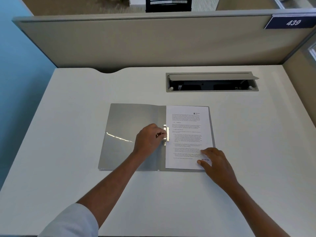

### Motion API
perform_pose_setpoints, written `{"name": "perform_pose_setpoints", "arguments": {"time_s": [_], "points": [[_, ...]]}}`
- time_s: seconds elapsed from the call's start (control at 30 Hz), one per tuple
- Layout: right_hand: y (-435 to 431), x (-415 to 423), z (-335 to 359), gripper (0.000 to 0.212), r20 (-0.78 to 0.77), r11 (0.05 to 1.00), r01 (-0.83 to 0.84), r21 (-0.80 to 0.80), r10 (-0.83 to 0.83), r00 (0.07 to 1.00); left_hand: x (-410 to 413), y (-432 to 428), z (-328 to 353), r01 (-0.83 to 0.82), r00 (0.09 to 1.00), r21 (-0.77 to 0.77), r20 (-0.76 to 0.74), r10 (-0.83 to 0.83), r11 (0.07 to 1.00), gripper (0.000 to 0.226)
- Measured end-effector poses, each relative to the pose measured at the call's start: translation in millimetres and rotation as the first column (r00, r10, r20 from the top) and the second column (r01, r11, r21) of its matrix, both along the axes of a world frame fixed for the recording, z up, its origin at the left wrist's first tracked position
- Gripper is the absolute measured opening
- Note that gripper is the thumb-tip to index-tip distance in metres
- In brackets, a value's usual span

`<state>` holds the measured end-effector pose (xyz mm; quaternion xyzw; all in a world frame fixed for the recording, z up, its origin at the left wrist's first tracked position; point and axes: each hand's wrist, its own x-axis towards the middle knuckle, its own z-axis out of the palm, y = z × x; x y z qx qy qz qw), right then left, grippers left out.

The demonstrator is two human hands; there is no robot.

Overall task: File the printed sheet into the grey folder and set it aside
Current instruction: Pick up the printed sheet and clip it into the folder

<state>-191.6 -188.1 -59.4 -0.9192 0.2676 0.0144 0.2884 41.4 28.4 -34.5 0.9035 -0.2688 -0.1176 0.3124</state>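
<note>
The grey folder lies open flat in the middle of the white desk. The printed sheet rests on its right half, its left edge under the metal clip at the spine. My left hand sits on the folder's left half, with its fingertips pinching the clip. My right hand presses flat on the sheet's lower right corner, fingers spread, beside a blue stamp.
An open cable hatch is set into the desk behind the folder at the right. A beige partition closes off the back, with a blue sign reading 439. A blue wall stands at the left.
</note>
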Motion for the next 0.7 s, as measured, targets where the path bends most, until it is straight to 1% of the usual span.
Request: {"name": "perform_pose_setpoints", "arguments": {"time_s": [0.1, 0.2, 0.3, 0.37, 0.47, 0.57, 0.7], "points": [[-1, 0, -2, 0.045, -0.030, 1.000, -0.018, -0.019, 0.018, 0.999, -7, 4, -4, 0.036, 0.999, 0.020, 0.014, -0.036, 0.999, 0.014], [-2, 0, -3, 0.046, -0.055, 0.999, -0.025, -0.025, 0.024, 0.998, -12, 8, -9, 0.028, 0.999, 0.030, 0.021, -0.029, 0.999, 0.015], [-2, 0, -4, 0.046, -0.061, 0.998, -0.035, -0.045, 0.032, 0.998, -18, 12, -12, 0.024, 0.997, 0.057, 0.075, -0.028, 0.998, 0.018], [-2, 0, -5, 0.046, -0.060, 0.998, -0.038, -0.053, 0.035, 0.998, -23, 15, -15, 0.041, 0.994, 0.092, 0.101, -0.050, 0.995, 0.019], [-1, 1, -5, 0.045, -0.065, 0.997, -0.039, -0.062, 0.035, 0.997, -29, 19, -21, 0.067, 0.992, 0.139, 0.096, -0.081, 0.988, 0.021], [1, 0, -6, 0.045, -0.065, 0.997, -0.040, -0.069, 0.035, 0.997, -35, 21, -23, 0.100, 0.982, 0.199, 0.137, -0.129, 0.975, 0.029], [2, 0, -7, 0.045, -0.061, 0.996, -0.035, -0.085, 0.030, 0.998, -39, 21, -27, 0.140, 0.964, 0.314, 0.172, -0.202, 0.939, 0.034]]}}
